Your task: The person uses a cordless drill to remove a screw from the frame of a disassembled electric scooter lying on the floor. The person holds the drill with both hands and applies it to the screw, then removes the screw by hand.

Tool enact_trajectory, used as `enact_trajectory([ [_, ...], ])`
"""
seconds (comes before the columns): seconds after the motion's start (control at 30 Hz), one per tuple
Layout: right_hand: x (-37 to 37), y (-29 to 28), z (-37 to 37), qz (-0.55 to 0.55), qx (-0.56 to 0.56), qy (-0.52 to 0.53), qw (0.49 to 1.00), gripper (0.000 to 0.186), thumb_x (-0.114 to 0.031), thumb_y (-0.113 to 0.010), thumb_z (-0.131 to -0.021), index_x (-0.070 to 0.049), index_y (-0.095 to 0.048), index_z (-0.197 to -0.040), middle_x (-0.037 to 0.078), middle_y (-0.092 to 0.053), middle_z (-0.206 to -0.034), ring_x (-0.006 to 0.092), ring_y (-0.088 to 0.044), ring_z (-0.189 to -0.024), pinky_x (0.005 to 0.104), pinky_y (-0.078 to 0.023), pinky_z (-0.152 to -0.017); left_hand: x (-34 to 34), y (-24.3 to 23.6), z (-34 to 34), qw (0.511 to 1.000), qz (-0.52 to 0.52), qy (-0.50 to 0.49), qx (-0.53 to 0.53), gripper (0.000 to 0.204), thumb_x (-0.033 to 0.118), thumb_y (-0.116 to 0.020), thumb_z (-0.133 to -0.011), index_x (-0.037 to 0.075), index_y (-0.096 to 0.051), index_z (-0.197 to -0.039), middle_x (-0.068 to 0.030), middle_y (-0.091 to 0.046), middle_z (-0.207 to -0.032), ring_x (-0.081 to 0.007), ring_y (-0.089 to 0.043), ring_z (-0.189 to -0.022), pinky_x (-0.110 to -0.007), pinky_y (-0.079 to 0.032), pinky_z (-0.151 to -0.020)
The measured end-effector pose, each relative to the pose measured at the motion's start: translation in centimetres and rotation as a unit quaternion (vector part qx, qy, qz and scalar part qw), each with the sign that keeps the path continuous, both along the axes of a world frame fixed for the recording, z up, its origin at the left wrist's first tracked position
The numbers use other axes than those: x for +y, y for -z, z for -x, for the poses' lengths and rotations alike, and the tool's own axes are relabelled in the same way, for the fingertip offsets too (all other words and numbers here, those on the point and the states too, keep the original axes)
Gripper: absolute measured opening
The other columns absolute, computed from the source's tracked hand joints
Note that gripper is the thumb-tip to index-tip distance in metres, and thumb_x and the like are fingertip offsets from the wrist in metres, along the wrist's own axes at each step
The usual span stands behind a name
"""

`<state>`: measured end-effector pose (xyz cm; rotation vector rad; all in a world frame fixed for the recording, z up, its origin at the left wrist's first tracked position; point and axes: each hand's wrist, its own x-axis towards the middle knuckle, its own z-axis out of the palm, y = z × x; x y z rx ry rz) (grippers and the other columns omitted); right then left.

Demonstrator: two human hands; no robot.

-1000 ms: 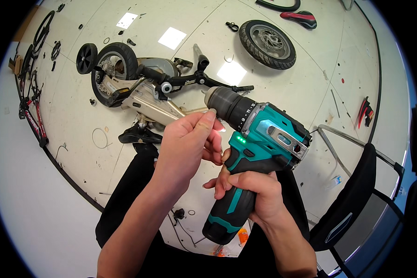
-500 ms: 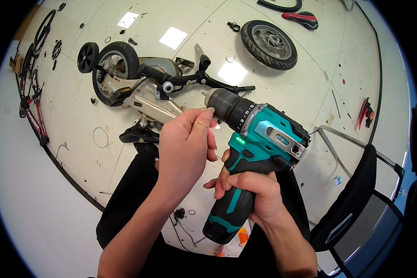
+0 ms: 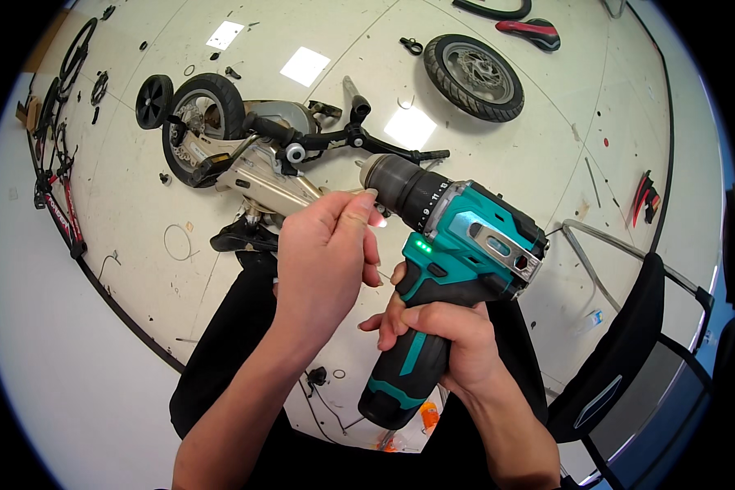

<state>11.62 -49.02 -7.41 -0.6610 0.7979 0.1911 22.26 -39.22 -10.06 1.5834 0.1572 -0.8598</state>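
A teal and black cordless drill (image 3: 474,233) is in my right hand (image 3: 457,339), whose fingers wrap round its handle. The chuck points to the upper left, and small green lights glow above the grip. Just beside the chuck, my left hand (image 3: 331,249) is closed with thumb and forefinger pinched together. Whatever lies between those fingertips, if anything, is hidden. Beyond my hands, a partly dismantled small bike (image 3: 257,175) with a beige frame lies on its side, its black handlebar (image 3: 384,147) reaching toward the chuck.
A loose wheel (image 3: 474,77) with a brake disc lies at the far right, near a red and black saddle (image 3: 535,34). Bike frames (image 3: 57,200) lie along the left wall. A black chair (image 3: 616,351) stands close on my right. Small parts and wire litter the floor.
My left hand has shifted very slightly left. The drill and my right hand stay almost exactly where they were.
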Motion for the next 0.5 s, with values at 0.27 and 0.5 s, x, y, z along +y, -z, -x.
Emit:
enact_trajectory([
  [0.27,0.01,-0.06,-0.05,0.004,0.003,-0.002,1.000,0.039,-0.005,-0.052,-0.069,0.004,-0.047,-0.107,0.010,-0.057,-0.065,0.0251,-0.063,-0.063,0.0487,-0.050,-0.084,0.11,0.04,-0.09,1.000,0.001,0.005,-0.001,0.029,0.022,-0.051,-0.097,-0.002,-0.060,-0.083,-0.0019,-0.050,-0.054,-0.0072,-0.048,-0.041,-0.022,-0.041,-0.039],
  [0.5,0.04,-0.03,-0.09,0.005,0.001,-0.002,1.000,0.040,-0.004,-0.052,-0.069,0.004,-0.047,-0.108,0.010,-0.057,-0.065,0.0253,-0.063,-0.062,0.0493,-0.050,-0.084,0.24,0.13,-0.24,1.000,0.010,0.007,0.015,0.029,0.022,-0.051,-0.097,-0.002,-0.059,-0.083,-0.0022,-0.050,-0.054,-0.0078,-0.048,-0.041,-0.022,-0.040,-0.040],
])
